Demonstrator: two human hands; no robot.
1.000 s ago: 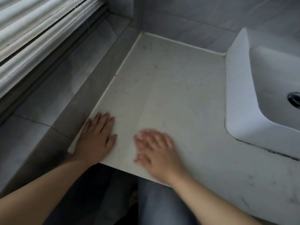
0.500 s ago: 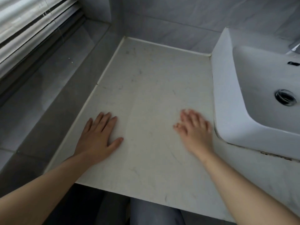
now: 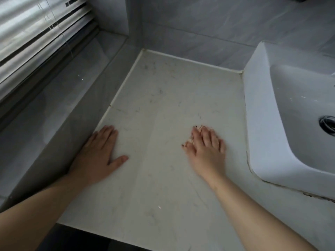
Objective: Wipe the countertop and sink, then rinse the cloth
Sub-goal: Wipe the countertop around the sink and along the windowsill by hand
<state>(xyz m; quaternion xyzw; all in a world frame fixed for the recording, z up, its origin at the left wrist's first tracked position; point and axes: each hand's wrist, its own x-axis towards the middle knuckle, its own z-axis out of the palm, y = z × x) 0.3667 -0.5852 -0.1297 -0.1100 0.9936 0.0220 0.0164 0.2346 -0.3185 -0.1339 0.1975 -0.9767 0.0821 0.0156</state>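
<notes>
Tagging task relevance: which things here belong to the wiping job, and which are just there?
Job: countertop, sink, left hand, right hand (both flat on countertop); no cloth visible.
Just there: window blinds, grey ledge, tiled wall.

Pale, flat countertop (image 3: 159,109) with thin dark lines and little specks all over. White sink (image 3: 261,124) sitting on top of it at the right side, boxy with round corners, deep bowl, shiny metal drain (image 3: 327,125) at the bottom
</notes>
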